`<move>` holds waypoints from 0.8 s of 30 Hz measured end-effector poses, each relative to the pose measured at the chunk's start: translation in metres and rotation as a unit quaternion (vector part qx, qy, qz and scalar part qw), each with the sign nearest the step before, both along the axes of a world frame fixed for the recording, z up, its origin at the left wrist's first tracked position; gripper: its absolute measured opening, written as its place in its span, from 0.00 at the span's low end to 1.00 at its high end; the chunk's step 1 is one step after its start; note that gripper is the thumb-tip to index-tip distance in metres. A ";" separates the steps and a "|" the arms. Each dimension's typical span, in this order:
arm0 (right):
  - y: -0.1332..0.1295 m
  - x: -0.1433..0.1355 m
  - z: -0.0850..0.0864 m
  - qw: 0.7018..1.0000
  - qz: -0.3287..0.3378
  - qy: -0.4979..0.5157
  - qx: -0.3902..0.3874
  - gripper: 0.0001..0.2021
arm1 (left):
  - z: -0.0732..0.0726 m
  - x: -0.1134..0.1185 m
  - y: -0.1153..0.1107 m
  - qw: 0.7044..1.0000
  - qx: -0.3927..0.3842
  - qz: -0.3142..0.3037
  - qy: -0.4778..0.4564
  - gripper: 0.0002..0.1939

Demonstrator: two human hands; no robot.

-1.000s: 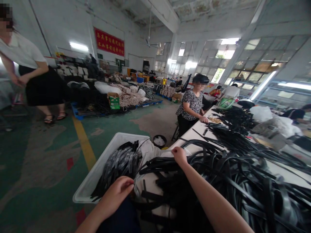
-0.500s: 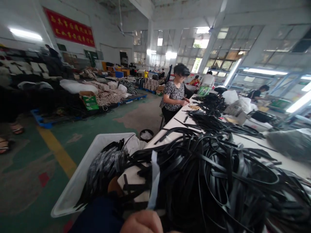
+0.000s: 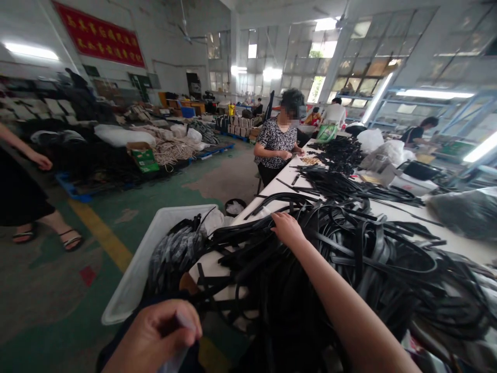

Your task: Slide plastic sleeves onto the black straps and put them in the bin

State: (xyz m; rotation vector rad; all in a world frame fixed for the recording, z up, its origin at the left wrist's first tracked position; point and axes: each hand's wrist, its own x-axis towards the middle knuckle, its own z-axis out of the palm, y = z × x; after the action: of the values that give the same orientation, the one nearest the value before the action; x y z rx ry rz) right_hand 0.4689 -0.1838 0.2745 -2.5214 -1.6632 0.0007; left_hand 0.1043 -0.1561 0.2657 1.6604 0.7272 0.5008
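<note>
At the bottom left, my left hand (image 3: 161, 331) is closed in a pinch on a pale translucent strip (image 3: 179, 339). My right hand (image 3: 286, 228) reaches forward over the large heap of black straps (image 3: 373, 248) on the white table (image 3: 256, 204). Its fingers are at the heap's far left edge, near a small clear piece; whether they grip anything is hidden. To the left of the table, a white bin (image 3: 130, 264) holds black straps and greyish wrapped bundles (image 3: 174, 256).
Across the table corner, a person (image 3: 276, 140) handles small pieces beside black parts (image 3: 341, 155). Another person (image 3: 23, 181) walks at far left. A dark bucket (image 3: 235, 207) stands by the table. Plastic bags (image 3: 466, 217) lie at right.
My right arm has come into view, stretched over the straps. My left hand shows more fully at the lower left, with a pale strip in it. The walking person at left shows more.
</note>
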 end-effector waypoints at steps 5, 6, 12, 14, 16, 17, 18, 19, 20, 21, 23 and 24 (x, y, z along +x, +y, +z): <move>-0.002 0.000 -0.012 0.999 -0.029 -0.038 -0.006 0.06 | 0.006 0.047 -0.011 0.995 0.076 0.034 0.062 0.10; -0.013 -0.001 -0.009 0.998 -0.045 -0.051 0.008 0.07 | 0.005 0.051 -0.011 0.993 0.096 0.035 0.058 0.10; -0.117 -0.003 0.023 0.971 -0.155 -0.100 0.155 0.16 | -0.003 0.055 -0.005 0.989 0.136 0.008 0.052 0.09; -0.147 -0.021 0.015 0.981 -0.062 -0.043 0.178 0.19 | -0.006 0.056 -0.005 0.992 0.122 0.004 0.044 0.08; -0.169 -0.046 -0.007 0.987 0.054 0.054 0.138 0.21 | -0.007 0.058 -0.007 0.994 0.105 0.007 0.039 0.06; -0.176 -0.060 -0.019 0.984 0.090 0.094 0.120 0.19 | -0.007 0.060 -0.008 0.994 0.099 0.006 0.039 0.06; -0.181 -0.071 -0.030 0.980 0.104 0.126 0.113 0.16 | -0.006 0.061 -0.009 0.995 0.095 0.002 0.042 0.06; -0.185 -0.080 -0.039 0.976 0.105 0.150 0.118 0.12 | -0.005 0.062 -0.010 0.995 0.092 -0.002 0.049 0.06; -0.187 -0.086 -0.044 0.971 0.101 0.170 0.131 0.11 | -0.004 0.062 -0.011 0.994 0.091 -0.007 0.057 0.06; -0.188 -0.089 -0.044 0.966 0.095 0.188 0.150 0.12 | -0.003 0.063 -0.012 0.994 0.090 -0.014 0.066 0.06; -0.187 -0.090 -0.034 0.953 0.099 0.217 0.188 0.12 | -0.001 0.063 -0.014 0.992 0.092 -0.023 0.079 0.06; -0.185 -0.089 -0.025 0.947 0.107 0.224 0.205 0.11 | 0.000 0.063 -0.015 0.992 0.092 -0.029 0.083 0.06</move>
State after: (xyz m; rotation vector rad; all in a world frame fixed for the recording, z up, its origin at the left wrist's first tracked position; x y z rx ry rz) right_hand 0.3798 -0.3689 0.2498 -1.8584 -1.5422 0.2102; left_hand 0.1670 -0.1709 0.2655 1.9080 0.7704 0.4021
